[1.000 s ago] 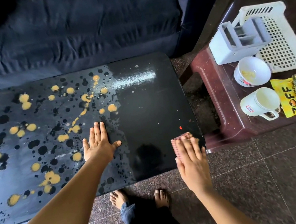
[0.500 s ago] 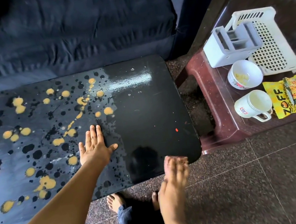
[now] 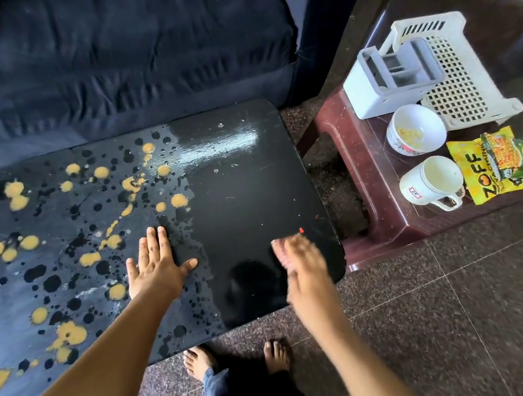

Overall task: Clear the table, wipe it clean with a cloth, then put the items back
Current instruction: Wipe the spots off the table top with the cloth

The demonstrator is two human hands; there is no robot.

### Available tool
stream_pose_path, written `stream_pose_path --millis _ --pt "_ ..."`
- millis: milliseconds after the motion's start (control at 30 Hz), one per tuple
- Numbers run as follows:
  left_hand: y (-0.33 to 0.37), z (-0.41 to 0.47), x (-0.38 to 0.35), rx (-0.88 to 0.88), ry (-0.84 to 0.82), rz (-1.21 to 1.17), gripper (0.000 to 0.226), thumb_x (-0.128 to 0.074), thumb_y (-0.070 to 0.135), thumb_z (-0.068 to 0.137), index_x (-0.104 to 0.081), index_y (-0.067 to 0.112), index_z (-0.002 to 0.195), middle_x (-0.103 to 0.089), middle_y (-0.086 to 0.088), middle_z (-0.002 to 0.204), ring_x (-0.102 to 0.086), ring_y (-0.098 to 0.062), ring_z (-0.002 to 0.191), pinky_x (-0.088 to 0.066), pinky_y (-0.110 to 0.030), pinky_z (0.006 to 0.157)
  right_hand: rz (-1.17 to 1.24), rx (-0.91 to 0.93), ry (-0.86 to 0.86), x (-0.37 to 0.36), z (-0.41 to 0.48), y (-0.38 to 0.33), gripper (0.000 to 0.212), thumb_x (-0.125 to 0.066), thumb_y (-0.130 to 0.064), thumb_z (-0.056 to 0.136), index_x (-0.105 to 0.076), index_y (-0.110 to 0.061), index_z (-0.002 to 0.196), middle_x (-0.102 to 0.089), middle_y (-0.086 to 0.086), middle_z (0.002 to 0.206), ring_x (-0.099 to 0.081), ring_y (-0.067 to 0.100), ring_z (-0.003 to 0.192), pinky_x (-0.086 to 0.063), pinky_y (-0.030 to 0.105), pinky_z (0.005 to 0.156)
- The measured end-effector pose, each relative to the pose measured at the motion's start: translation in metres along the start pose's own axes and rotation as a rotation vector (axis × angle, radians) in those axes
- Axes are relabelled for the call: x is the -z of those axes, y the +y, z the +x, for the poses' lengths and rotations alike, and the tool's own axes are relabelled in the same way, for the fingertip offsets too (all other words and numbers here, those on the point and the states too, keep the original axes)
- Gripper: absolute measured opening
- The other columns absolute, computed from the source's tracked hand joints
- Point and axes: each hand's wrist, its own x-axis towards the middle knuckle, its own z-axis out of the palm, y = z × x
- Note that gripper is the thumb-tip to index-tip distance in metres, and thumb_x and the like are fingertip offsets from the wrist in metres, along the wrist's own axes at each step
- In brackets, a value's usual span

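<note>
Head view is catching the wiping step: right hand (image 3: 308, 274) (blurred, fingers (image 3: 303, 249) seemingly straight) is pressing the pink cloth (image 3: 281, 251) at the near-right corner of the surface (image 3: 246, 193); left hand (image 3: 156, 271) is bracing flat, fingers spread. Next is likely sweeping leftward.

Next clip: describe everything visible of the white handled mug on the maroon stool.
The white handled mug looks plastic, with a red-and-blue label on its side and a loop handle on its near side. It stands upright and looks empty. It sits on the maroon plastic stool, with the white bowl behind it and the yellow ZOFF packet beside it. No hand touches it.
</note>
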Motion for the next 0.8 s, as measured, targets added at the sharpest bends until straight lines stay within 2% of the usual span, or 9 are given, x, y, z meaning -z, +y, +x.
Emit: stream_pose_path --millis 133,300,400,467,567,633,700,733,800 --pt "0.000 0.000 -0.001 -0.003 0.002 0.006 0.089 -0.030 0.064 0.091 0.023 0.020 0.147 0.026 0.001 0.156 0.018 -0.017 0.145 0.003 -0.045 0.118 -0.358 0.078 -0.197 0.037 0.051 0.042 0.054 -0.042 -0.006 0.095 -0.028 -0.012 0.147 -0.025 0.003 0.154 -0.013 0.020 0.144 -0.001 0.026 0.116" --pt "0.001 0.000 0.000 0.001 -0.007 0.009 0.089 -0.030 0.064 0.091 0.022 0.020 0.147 0.026 0.001 0.156 0.017 -0.017 0.145 0.003 -0.045 0.118 -0.381 -0.067 -0.124 0.052 0.010 0.066 0.054 -0.042 -0.006 0.095 -0.028 -0.009 0.147 -0.027 0.007 0.154 -0.020 0.021 0.143 -0.006 0.025 0.117" --pt "0.003 0.000 0.000 0.002 -0.008 0.013 0.089 -0.031 0.064 0.091 0.023 0.020 0.147 0.026 0.001 0.156 0.018 -0.017 0.145 0.003 -0.045 0.118 -0.382 -0.166 -0.188 0.050 -0.022 0.053 0.053 -0.041 -0.013 0.098 -0.025 -0.012 0.149 -0.028 0.004 0.154 -0.021 0.018 0.142 -0.009 0.022 0.115" --pt "0.003 0.000 0.001 0.001 -0.007 0.022 0.089 -0.030 0.064 0.091 0.023 0.020 0.147 0.026 0.000 0.156 0.018 -0.018 0.145 0.003 -0.045 0.118 -0.274 -0.153 -0.247 0.045 -0.035 0.036 0.049 -0.040 -0.014 0.099 -0.029 -0.014 0.147 -0.034 0.001 0.151 -0.026 0.016 0.140 -0.010 0.019 0.114" --pt "0.003 0.001 0.001 0.003 -0.010 0.029 0.089 -0.030 0.064 0.091 0.023 0.019 0.147 0.026 0.000 0.156 0.018 -0.017 0.145 0.003 -0.045 0.118 0.118 -0.262 -0.308 0.046 -0.035 0.015 0.040 -0.042 -0.015 0.099 -0.045 -0.019 0.139 -0.052 0.000 0.136 -0.049 0.015 0.123 -0.032 0.021 0.103" --pt "0.005 0.002 0.001 0.000 -0.006 0.038 0.090 -0.030 0.065 0.091 0.023 0.019 0.147 0.026 0.000 0.156 0.017 -0.018 0.145 0.002 -0.046 0.118 0.333 -0.321 -0.208 0.046 -0.028 0.009 0.037 -0.045 -0.016 0.099 -0.050 -0.022 0.135 -0.059 -0.001 0.125 -0.060 0.016 0.105 -0.046 0.023 0.091" --pt "0.007 0.002 0.002 -0.002 -0.008 0.036 0.090 -0.030 0.065 0.091 0.023 0.019 0.147 0.026 0.000 0.156 0.017 -0.017 0.145 0.002 -0.046 0.118 0.305 -0.278 -0.041 0.040 -0.021 0.013 0.041 -0.043 -0.010 0.098 -0.046 -0.020 0.138 -0.051 -0.002 0.135 -0.057 0.007 0.098 -0.043 0.007 0.087" --pt "0.008 0.002 0.002 -0.001 -0.012 0.035 0.090 -0.031 0.065 0.091 0.023 0.020 0.147 0.026 0.000 0.156 0.017 -0.017 0.145 0.003 -0.045 0.118 0.230 -0.255 0.008 0.034 -0.021 0.017 0.044 -0.042 -0.006 0.098 -0.042 -0.017 0.141 -0.045 -0.002 0.140 -0.054 0.008 0.106 -0.038 0.006 0.094" --pt "0.008 0.000 0.001 0.001 -0.012 0.036 0.090 -0.031 0.065 0.091 0.023 0.020 0.147 0.026 0.001 0.156 0.017 -0.017 0.145 0.003 -0.045 0.118 -0.008 -0.179 0.056 0.010 -0.025 0.025 0.050 -0.044 -0.002 0.094 -0.039 -0.010 0.143 -0.041 0.006 0.146 -0.041 0.022 0.131 -0.027 0.026 0.113"
